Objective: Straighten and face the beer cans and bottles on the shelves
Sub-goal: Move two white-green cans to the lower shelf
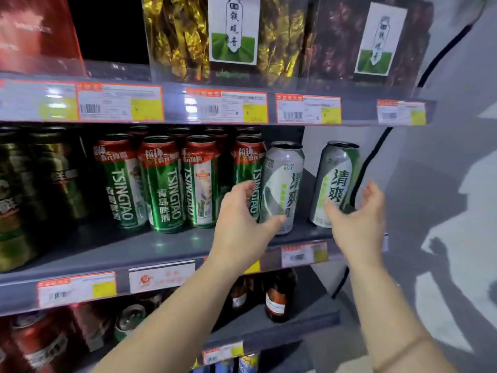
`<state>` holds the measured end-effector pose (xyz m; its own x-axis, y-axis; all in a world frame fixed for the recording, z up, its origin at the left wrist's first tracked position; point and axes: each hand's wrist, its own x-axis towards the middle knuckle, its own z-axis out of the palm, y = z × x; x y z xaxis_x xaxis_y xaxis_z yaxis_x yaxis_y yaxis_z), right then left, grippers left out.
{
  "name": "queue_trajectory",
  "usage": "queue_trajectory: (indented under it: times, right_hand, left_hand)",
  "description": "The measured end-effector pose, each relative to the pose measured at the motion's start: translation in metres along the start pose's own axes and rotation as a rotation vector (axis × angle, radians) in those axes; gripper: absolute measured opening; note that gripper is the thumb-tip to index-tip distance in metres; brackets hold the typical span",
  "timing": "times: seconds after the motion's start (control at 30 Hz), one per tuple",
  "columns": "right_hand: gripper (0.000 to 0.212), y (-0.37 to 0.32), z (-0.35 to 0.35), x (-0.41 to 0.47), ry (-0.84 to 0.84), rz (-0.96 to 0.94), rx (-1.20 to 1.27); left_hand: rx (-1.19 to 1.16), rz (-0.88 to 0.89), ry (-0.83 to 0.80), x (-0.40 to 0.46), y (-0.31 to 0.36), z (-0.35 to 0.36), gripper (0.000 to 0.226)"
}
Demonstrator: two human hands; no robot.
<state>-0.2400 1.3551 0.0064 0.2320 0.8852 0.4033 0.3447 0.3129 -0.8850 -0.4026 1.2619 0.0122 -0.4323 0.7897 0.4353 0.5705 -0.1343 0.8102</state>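
Two silver-and-green cans stand at the right end of the middle shelf (166, 246). My left hand (242, 219) is open in front of the left silver can (282, 184), thumb near its base, fingers toward its left side. My right hand (355, 219) is open around the right silver can (336, 181), thumb at its lower front, fingers behind its right side. I cannot tell if either hand touches its can. A row of green Tsingtao cans (161, 184) stands left of them, labels facing out at slightly different angles.
Dark gold-green cans (32, 189) fill the shelf's left end. The upper shelf holds packaged tea bags (231, 33). The lower shelf holds brown bottles (277, 297) and red cans (40, 343). A black cable (373, 154) runs down the wall at the right.
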Motion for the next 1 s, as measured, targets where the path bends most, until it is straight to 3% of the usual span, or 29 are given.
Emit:
queue_trajectory:
  times: [0.07,0.1,0.27,0.43,0.57,0.7,0.87,1.0]
  right_hand:
    - [0.096,0.007,-0.001,0.026,-0.213,0.128,0.034]
    - [0.093,0.009,0.0,0.035,-0.307,0.173,0.067]
    - [0.043,0.009,0.009,0.057,-0.505,0.143,0.117]
    - [0.04,0.01,0.018,0.057,-0.703,0.109,0.17]
    - [0.034,0.008,0.018,0.052,-0.714,0.036,0.235]
    - [0.047,0.008,0.006,0.033,-0.619,-0.062,0.272]
    - [0.06,-0.021,-0.018,-0.007,-0.511,-0.241,0.263]
    - [0.066,-0.055,-0.018,-0.054,-0.531,-0.367,0.303]
  left_hand:
    - [-0.037,-0.041,0.026,0.006,0.003,0.024,0.085]
    - [-0.056,-0.065,0.05,0.007,0.004,0.033,0.086]
    - [0.0,-0.118,0.185,0.011,0.001,0.058,0.082]
    - [0.099,-0.191,0.18,0.018,0.007,0.059,0.089]
    - [-0.016,-0.191,0.205,0.014,0.015,0.058,0.089]
    - [-0.092,-0.158,0.203,0.006,0.016,0.047,0.074]
    - [-0.175,0.05,0.187,-0.02,0.018,0.01,0.072]
    - [-0.089,0.133,0.206,-0.05,0.018,-0.05,0.055]
